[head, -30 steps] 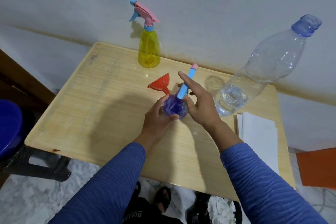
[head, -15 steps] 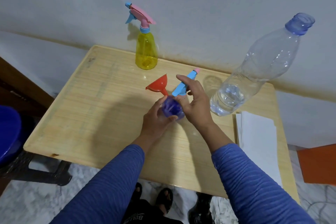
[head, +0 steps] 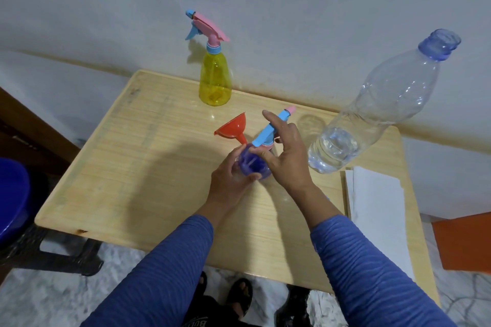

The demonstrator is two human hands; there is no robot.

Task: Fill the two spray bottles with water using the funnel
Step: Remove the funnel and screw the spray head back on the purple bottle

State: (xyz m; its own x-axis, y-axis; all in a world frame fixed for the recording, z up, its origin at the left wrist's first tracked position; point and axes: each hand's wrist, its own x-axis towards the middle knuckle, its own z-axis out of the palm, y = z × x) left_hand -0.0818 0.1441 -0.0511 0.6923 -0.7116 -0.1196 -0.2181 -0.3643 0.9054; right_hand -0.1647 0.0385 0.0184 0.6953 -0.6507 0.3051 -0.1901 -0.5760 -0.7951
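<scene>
Left hand (head: pixel 228 175) grips the purple bottle (head: pixel 252 164); right hand (head: pixel 284 156) pinches its sprayer (head: pixel 271 127). Hold firm, twist upright.

Counter (head: pixel 148 167): pale yellow wood grain, fine stripes.
Yellow spray bottle (head: pixel 214 82), upper centre of frame: translucent yellow body, pink trigger head, light blue nozzle, trigger and collar.
Purple spray bottle (head: pixel 252 164), centre: translucent purple-blue body, light blue head, pink tip.
Funnel (head: pixel 233 127): orange-red.
Water bottle (head: pixel 372 109), right: clear, blue-tinted neck.
Sleeves (head: pixel 164 273): blue, fine ribbed stripes.
Paper (head: pixel 377 215): white.
Wall (head: pixel 292 8): off-white.
Floor (head: pixel 53 300): grey-white marbled.
</scene>
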